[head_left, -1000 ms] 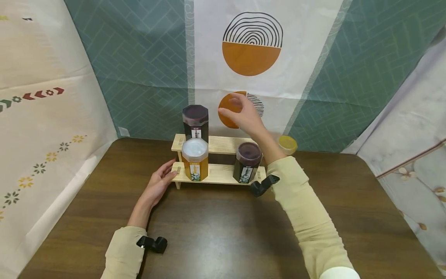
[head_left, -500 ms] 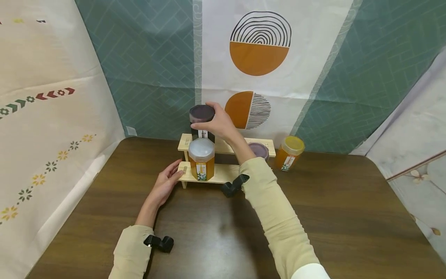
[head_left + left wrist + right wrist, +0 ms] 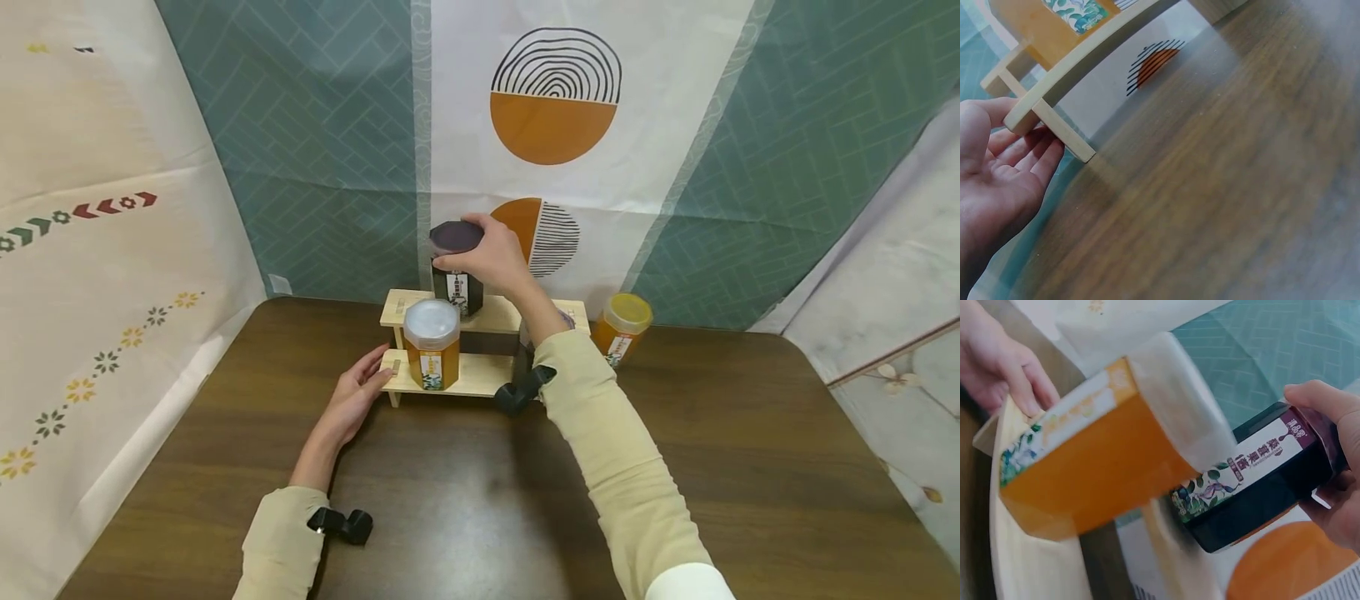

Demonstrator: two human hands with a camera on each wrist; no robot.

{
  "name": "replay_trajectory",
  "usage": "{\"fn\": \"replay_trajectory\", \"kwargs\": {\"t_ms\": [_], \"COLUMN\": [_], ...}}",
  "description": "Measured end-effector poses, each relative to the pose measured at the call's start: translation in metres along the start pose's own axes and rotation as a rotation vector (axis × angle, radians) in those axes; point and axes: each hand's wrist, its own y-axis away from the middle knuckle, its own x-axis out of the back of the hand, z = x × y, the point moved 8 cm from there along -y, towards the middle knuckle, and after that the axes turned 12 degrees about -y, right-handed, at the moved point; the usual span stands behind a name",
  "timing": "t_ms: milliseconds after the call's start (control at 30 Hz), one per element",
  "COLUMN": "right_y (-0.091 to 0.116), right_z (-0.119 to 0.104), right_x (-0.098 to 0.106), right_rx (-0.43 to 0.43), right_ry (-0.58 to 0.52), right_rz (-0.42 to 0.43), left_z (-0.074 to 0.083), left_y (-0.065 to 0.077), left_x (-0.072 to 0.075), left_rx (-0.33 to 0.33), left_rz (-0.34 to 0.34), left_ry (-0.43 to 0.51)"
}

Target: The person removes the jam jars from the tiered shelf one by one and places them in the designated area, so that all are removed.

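A two-tier wooden rack (image 3: 482, 375) stands toward the back of the table. Thumb on top and fingers beneath, my left hand (image 3: 352, 404) grips the left end of its lower tier, as the left wrist view also shows. Over the upper tier, my right hand (image 3: 493, 257) holds a dark jar (image 3: 1254, 472) around its purple lid, the jar upright with its base at the board. In front of it, on the lower tier, sits an amber honey-coloured jar (image 3: 432, 360) with a whitish lid. My right forearm largely covers a second dark jar (image 3: 523, 354) at the lower tier's right.
An amber jar (image 3: 619, 335) with a yellow lid leans beside the rack's right end. The brown wooden table (image 3: 420, 500) extends in front. Patterned cloth (image 3: 322, 167) hangs close behind the rack, with more cloth at both sides.
My right hand came left to the dark jar on the upper tier, took hold of its lid and has shifted it right along the tier. My left hand keeps its hold on the rack.
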Motion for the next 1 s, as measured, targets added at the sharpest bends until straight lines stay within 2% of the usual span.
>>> {"fn": "replay_trajectory", "kwargs": {"t_ms": [267,533,733,1000], "right_y": [0.006,0.020,0.033,0.058], "right_z": [-0.008,-0.010,0.004,0.036], "right_x": [0.045,0.094,0.133,0.193], "right_rx": [0.004,0.035,0.013,-0.072], "right_ry": [-0.130,-0.208,-0.150,-0.068], "right_rz": [0.059,0.062,0.084,0.130], "left_z": [-0.002,-0.001,-0.001,0.000], "left_y": [0.000,0.001,0.003,0.002], "left_x": [-0.004,-0.002,0.002,-0.002], "left_rx": [0.010,0.023,0.024,0.020], "left_rz": [-0.028,-0.018,-0.016,-0.038], "left_ry": [-0.027,-0.031,-0.038,-0.031]}}
